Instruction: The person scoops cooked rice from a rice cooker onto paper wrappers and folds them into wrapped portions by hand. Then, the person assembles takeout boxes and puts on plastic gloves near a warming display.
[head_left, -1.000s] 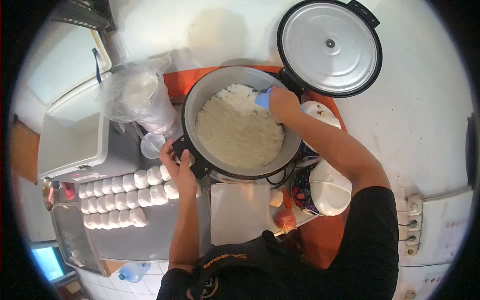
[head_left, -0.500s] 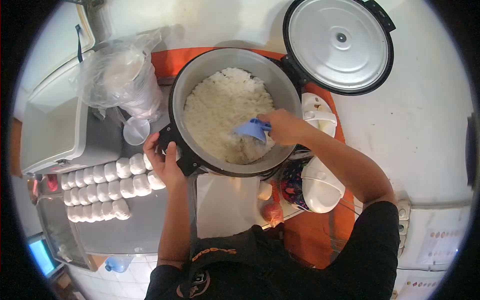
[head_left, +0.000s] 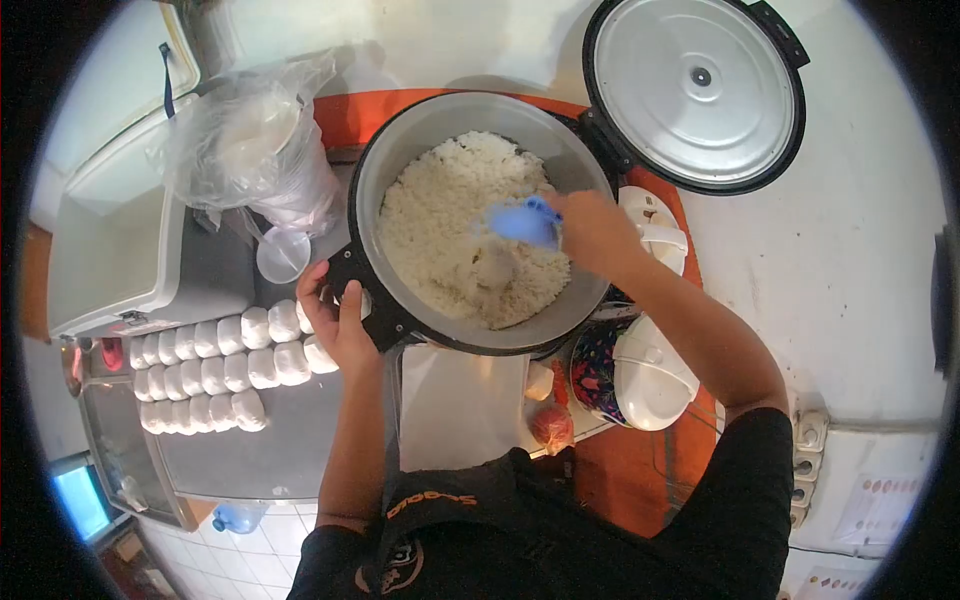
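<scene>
A large round cooker [head_left: 375, 150] stands with its lid [head_left: 700, 100] swung open at the upper right. White rice [head_left: 440, 220] lies inside it, with a hollow at the lower middle. Over the rice, my right hand [head_left: 600, 235] grips the handle of a blue scoop [head_left: 525, 223], blurred by motion. My left hand [head_left: 345, 325] is curled round the black side handle [head_left: 365, 295] of the cooker, thumb on the near side. Below the left hand's side, rows of white wrapped portions [head_left: 225, 370] sit on a grey surface.
An open cooler box [head_left: 110, 260] stands at the left, beside a clear plastic bag [head_left: 250, 150] and a clear cup [head_left: 283, 255]. White paper sheets [head_left: 460, 400] lie before the cooker. At the right are a patterned white-lidded appliance [head_left: 650, 375] and a red bundle [head_left: 552, 427].
My right hand has carried the blue scoop from the pot's upper right rim down into the rice, then slightly up. A hollow now shows there. My left hand stays at the handle.
</scene>
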